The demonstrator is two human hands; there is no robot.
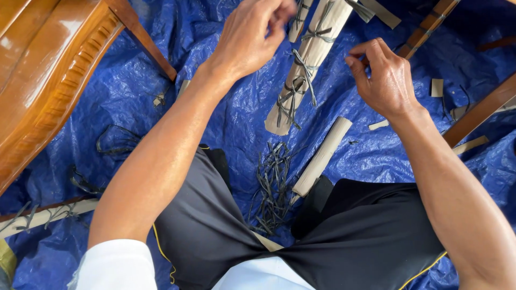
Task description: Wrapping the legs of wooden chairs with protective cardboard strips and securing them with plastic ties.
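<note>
Two hands [322,59] at pale bamboo slat [309,59], dark strips knotted along it

Blue tarp [161,91], pale tan bundle [312,59] w/ dark grey strips [271,188], black shorts [215,225]

Both hands [252,35] [384,78] over a tied bamboo strip bundle [306,64] on blue tarp [134,91]

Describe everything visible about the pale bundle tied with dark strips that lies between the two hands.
The pale bundle looks like flat tan slats or a rolled sheet, bound at several points by knotted dark strips with loose ends. It lies slanted on the blue tarp, near end toward the person, far end running out of view. The left hand pinches at a tie near its top; the right hand hovers beside it.
</note>
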